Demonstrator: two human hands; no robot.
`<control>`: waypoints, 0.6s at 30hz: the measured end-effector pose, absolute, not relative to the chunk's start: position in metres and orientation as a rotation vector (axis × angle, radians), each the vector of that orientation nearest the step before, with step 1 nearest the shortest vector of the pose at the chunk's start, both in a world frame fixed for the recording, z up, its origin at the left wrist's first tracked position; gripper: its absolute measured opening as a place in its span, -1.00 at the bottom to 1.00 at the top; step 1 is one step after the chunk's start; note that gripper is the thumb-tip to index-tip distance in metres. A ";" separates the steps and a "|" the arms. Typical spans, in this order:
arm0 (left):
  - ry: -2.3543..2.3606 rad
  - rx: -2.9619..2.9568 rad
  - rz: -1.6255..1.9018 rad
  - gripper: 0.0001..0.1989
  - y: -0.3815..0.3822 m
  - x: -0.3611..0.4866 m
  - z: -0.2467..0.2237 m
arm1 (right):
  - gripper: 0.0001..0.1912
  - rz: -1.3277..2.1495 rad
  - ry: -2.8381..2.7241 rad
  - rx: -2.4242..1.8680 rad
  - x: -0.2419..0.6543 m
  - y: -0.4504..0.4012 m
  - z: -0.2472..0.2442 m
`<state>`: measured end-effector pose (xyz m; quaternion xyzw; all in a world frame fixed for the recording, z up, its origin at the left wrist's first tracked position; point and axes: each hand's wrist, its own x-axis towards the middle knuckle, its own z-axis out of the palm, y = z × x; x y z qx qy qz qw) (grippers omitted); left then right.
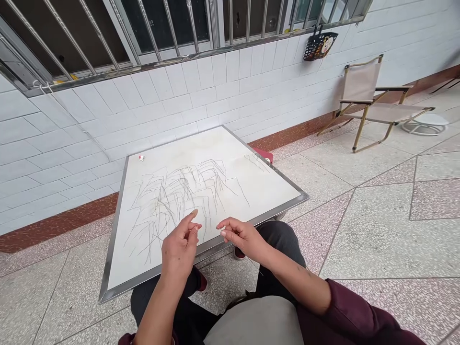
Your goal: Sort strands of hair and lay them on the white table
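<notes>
My left hand (pixel 178 249) is over the table's front edge, index finger pointing forward, thumb and another finger pinched together. What sits in that pinch, if anything, is too small to make out. Facing it, my right hand (pixel 244 238) pinches a thin wire (pixel 256 266), whose tail shows below the wrist. Both hands are apart, with a narrow gap between the fingertips. Beyond them, many thin dark bent wires (pixel 204 197) lie spread in overlapping rows on the white tabletop (pixel 266 184). A few more wires (pixel 256 162), some looped, lie near the right edge.
A small red and white object (pixel 141 158) sits at the table's far left corner. Something red (pixel 264 155) shows beyond the right edge. A folding chair (pixel 373 103) and a round white stool (pixel 424 123) stand right. A patterned bag (pixel 320 46) hangs from the window bars.
</notes>
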<state>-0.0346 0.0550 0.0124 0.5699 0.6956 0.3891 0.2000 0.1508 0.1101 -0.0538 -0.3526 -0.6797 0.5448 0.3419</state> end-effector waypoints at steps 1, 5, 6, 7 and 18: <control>1.957 1.613 1.087 -0.59 0.057 -0.036 0.013 | -0.77 1.420 -1.750 -0.921 0.151 0.112 -0.057; 2.030 1.634 1.172 -0.47 0.064 -0.043 0.007 | -0.67 1.349 -1.574 -1.089 0.155 0.137 -0.077; 2.036 1.597 1.184 -0.47 0.064 -0.046 0.001 | -0.64 1.307 -1.535 -1.167 0.158 0.148 -0.083; 2.045 1.539 1.189 -0.49 0.063 -0.048 -0.006 | -0.63 1.267 -1.510 -1.221 0.161 0.160 -0.088; 1.931 1.396 1.211 -0.57 0.046 -0.050 -0.079 | -0.81 1.047 -1.569 -1.636 0.168 0.258 -0.127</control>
